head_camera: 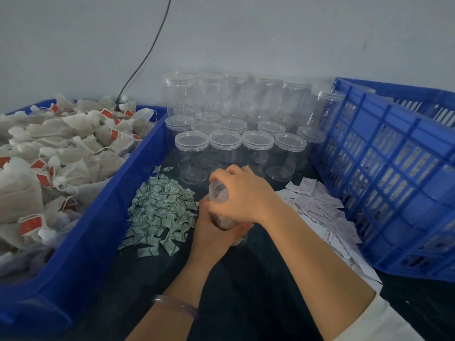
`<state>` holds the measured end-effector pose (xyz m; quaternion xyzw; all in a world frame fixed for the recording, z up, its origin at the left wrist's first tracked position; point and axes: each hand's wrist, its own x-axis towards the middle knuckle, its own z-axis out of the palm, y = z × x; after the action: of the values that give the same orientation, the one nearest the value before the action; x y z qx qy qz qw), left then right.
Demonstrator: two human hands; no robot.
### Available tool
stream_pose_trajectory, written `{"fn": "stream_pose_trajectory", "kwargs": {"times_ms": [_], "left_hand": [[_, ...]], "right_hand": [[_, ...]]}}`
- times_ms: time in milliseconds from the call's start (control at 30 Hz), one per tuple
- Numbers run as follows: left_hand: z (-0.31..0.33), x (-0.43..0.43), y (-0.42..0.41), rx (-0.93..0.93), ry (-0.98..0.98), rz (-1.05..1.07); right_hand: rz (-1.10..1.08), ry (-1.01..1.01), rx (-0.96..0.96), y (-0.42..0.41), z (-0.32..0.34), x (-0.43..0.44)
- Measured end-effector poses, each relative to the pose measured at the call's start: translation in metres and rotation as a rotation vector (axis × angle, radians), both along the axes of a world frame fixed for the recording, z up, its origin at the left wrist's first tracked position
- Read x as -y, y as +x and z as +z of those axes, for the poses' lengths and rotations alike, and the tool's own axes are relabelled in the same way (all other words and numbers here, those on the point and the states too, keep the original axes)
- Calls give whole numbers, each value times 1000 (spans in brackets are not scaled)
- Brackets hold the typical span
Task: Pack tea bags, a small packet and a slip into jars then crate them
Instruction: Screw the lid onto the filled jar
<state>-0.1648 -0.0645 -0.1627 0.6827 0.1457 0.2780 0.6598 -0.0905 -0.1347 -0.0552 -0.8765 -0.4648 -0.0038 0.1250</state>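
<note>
At the near edge a clear bracelet (176, 305) circles the left wrist and a white sleeve (384, 323) covers the right forearm, both arms reaching forward over the dark counter (246, 279). Just beyond, in the middle of the counter, the left hand (214, 232) wraps its fingers (204, 205) round the lower body of a clear jar (218, 194), which is held tilted off the surface and shows brownish contents through its wall. The right hand (242, 198) sits over the jar's upper end with its fingers (221, 172) curled down round the rim; whether a lid is under the palm cannot be told. At 9 o'clock from the hands, just beside them, lies a heap of small green-and-white packets (162, 210). At 3 o'clock spreads a pile of white printed slips (317, 207), reaching the foot of a blue slatted crate (384, 168) at 2 o'clock. Past the packets, at 9 to 10 o'clock, a blue bin (98, 217) is heaped with pale tea bags (61, 148) bearing red tags. At 12 o'clock stand rows of empty lidded jars (225, 143), the back rows stacked higher against the pale wall, where a dark cable (147, 55) runs down at 11 o'clock.
</note>
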Motion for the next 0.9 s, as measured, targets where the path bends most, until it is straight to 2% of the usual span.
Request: {"fn": "stream_pose_trajectory", "kwargs": {"times_ms": [367,500,733,900], "left_hand": [[1,-2,1,-9,35,-57],[0,-2,1,-18,9,-46],[3,-3,-1,8,64,-64],[-2,-3,2,1,53,-65]], "right_hand": [[-214,103,76,-16,-16,-4],[-126,104,56,-11,-12,1],[201,41,38,5,3,19],[129,30,76,0,-1,14]]}}
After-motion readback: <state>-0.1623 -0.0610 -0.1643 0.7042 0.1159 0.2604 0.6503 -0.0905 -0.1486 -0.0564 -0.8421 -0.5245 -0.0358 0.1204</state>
